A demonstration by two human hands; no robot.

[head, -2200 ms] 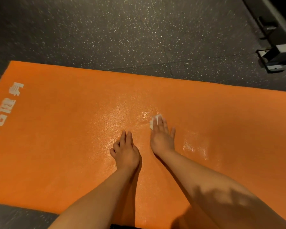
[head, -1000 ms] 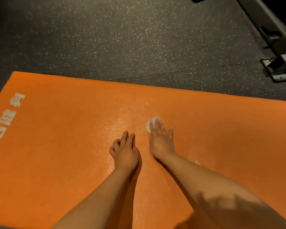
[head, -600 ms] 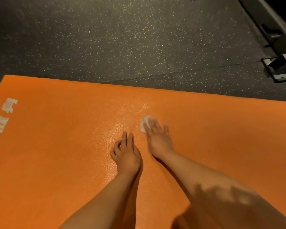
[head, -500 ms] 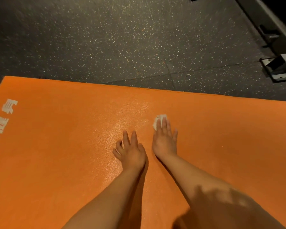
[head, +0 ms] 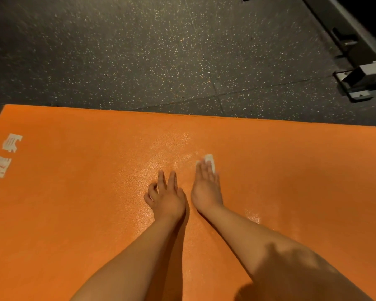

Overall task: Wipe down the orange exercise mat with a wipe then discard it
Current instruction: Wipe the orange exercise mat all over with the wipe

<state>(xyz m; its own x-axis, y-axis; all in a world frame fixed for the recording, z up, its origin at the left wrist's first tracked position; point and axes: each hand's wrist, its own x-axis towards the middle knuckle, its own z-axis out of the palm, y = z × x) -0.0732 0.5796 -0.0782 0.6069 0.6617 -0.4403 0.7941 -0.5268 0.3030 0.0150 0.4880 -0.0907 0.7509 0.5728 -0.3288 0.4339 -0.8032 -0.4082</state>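
Several straight fingers (head: 204, 171) of the right hand (head: 205, 187) press a white wipe (head: 209, 159) flat onto the orange mat (head: 74, 203); the left hand (head: 166, 197) rests beside it, loosely spread, holding nothing. Wiping seems under way; the next sweep should reach the dull, unwiped stretches

Your right hand (head: 205, 187) presses a white wipe (head: 210, 161) flat under straight fingers onto the orange mat (head: 74, 203); your left hand (head: 166, 196) rests just beside it.
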